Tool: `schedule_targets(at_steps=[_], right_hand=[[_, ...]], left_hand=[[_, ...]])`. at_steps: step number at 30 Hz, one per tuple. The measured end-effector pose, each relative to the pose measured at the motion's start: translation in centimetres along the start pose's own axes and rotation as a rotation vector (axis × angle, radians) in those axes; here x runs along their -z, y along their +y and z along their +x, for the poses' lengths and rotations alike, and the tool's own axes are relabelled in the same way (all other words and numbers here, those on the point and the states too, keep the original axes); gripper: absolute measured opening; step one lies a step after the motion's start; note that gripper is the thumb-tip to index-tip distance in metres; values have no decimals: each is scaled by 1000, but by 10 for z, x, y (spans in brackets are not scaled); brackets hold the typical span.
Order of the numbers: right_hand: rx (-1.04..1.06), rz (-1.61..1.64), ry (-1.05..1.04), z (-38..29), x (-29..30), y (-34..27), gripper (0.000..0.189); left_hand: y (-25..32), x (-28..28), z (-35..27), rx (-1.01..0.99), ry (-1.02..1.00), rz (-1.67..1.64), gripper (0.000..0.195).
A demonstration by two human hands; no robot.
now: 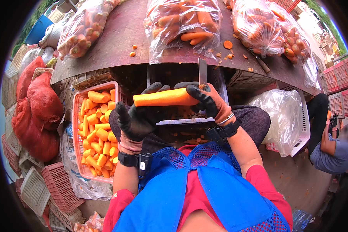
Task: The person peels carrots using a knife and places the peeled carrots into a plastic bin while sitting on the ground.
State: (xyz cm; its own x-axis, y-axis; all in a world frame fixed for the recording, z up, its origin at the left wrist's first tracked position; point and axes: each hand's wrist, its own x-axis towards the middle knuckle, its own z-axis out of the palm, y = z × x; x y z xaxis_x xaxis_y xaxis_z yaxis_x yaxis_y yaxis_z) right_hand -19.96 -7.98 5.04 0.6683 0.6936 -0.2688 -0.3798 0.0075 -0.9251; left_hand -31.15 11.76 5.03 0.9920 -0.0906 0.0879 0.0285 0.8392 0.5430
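Observation:
A large peeled carrot (165, 97) lies level between my two gloved hands, above a dark crate (185, 120) at my knees. My right hand (207, 100) grips its right end and also holds a knife, whose flat metal blade (202, 71) points up towards the table. My left hand (136, 116) is below the carrot's left part, palm up with the thumb apart; whether the palm touches the carrot cannot be told. To the left, a pink plastic basket (75, 139) holds many peeled carrot pieces (103, 134).
Plastic bags of carrots (182, 23) stand on the table (119, 37), with a second knife (262, 64) at its right edge. Red mesh sacks (43, 101) and stacked crates (59, 185) are at left. At right are a crate with clear plastic bags (278, 116) and a seated person (332, 150).

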Motion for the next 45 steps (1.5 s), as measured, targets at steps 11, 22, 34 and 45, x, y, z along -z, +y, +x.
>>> schedule_targets(at_steps=[11, 22, 34, 45], right_hand=[[148, 73, 98, 36, 50, 19, 42], [368, 264, 360, 32, 32, 27, 44], [539, 633, 122, 56, 57, 6, 49], [383, 342, 108, 50, 12, 16, 32]], left_hand=[[-31, 7, -8, 489, 142, -47, 49], [-40, -6, 8, 402, 118, 359, 31], [-57, 6, 0, 470, 223, 335, 46], [-65, 38, -11, 312, 267, 995, 73]])
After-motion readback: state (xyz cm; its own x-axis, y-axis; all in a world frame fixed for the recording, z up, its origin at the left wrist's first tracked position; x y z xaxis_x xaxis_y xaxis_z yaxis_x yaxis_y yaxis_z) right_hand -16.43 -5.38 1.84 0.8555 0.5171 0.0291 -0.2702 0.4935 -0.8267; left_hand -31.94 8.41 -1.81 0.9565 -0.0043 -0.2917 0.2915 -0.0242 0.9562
